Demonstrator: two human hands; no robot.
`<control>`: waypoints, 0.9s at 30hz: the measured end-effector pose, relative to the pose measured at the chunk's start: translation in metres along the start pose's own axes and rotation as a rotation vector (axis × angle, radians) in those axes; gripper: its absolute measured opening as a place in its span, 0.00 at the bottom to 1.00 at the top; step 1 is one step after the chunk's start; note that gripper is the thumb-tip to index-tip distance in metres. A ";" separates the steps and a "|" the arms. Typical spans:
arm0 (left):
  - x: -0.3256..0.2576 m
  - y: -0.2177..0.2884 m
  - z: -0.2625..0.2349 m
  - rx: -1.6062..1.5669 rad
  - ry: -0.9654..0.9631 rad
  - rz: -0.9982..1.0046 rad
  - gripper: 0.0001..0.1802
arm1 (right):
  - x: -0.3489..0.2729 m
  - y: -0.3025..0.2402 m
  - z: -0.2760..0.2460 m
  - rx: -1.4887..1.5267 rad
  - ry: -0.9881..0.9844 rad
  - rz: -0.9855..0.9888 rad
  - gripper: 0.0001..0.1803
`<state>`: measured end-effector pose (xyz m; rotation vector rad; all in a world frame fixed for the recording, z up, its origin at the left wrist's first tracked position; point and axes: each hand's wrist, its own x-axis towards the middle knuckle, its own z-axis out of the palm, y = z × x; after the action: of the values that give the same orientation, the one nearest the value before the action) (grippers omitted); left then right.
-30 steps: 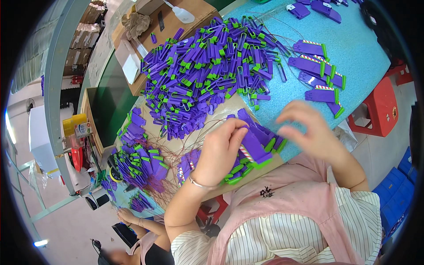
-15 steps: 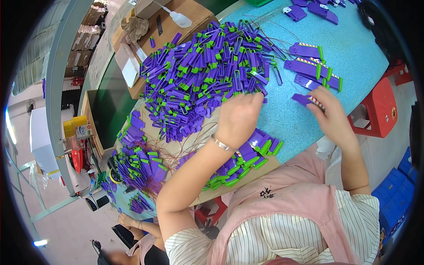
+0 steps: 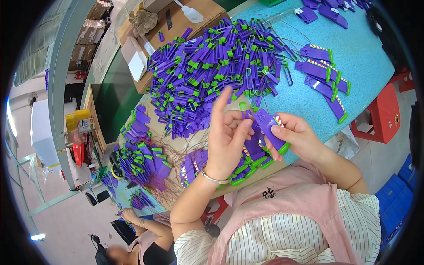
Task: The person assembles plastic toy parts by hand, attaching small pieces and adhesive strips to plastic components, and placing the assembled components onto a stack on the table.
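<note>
My right hand [image 3: 297,134] pinches a flat purple plastic part [image 3: 267,125] with a red-and-white striped edge and a green end, thumb on its face. Close beside it, my left hand [image 3: 227,141] holds a small purple loop-shaped frame with a green tip [image 3: 243,106] between thumb and curled fingers, its index finger stretched upward. The two pieces meet or nearly meet; my fingers partly hide where. Beyond my left hand rises a big pile of such purple-and-green frames [image 3: 198,66]. Below my hands lie several purple parts with green ends [image 3: 240,170].
Several striped purple parts [image 3: 316,68] lie on the blue tabletop [image 3: 366,57] at right. Purple parts with thin wires [image 3: 143,163] cover the left. A cardboard box [image 3: 212,15] stands behind the pile, a red stool [image 3: 380,115] at right. Another person [image 3: 150,234] works at lower left.
My left hand has come away from the pile with a frame. My right hand has moved left and nearer with a striped part, bringing both together in front of me.
</note>
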<state>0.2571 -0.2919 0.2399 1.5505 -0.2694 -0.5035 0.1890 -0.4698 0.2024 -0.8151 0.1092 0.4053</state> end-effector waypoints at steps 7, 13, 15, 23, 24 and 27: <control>-0.003 -0.007 -0.003 0.102 -0.002 0.036 0.27 | 0.001 0.002 0.005 -0.058 0.033 0.030 0.13; -0.007 -0.011 -0.003 0.333 0.018 0.085 0.18 | -0.003 0.009 0.008 -0.172 0.039 -0.004 0.13; -0.007 -0.003 -0.005 0.460 -0.035 0.103 0.16 | -0.003 0.013 0.006 -0.334 -0.019 0.053 0.10; -0.014 -0.011 -0.011 0.404 -0.241 -0.058 0.11 | 0.006 0.002 0.016 -0.918 -0.029 -0.416 0.43; -0.015 -0.002 -0.003 0.444 -0.260 -0.209 0.09 | 0.005 0.000 0.022 -0.831 -0.086 -0.279 0.41; -0.015 -0.007 -0.003 0.310 -0.207 -0.111 0.03 | 0.004 0.007 0.023 -0.764 0.054 -0.171 0.37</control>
<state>0.2441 -0.2818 0.2347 1.8234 -0.4382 -0.7389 0.1881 -0.4473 0.2126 -1.5766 -0.0744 0.2572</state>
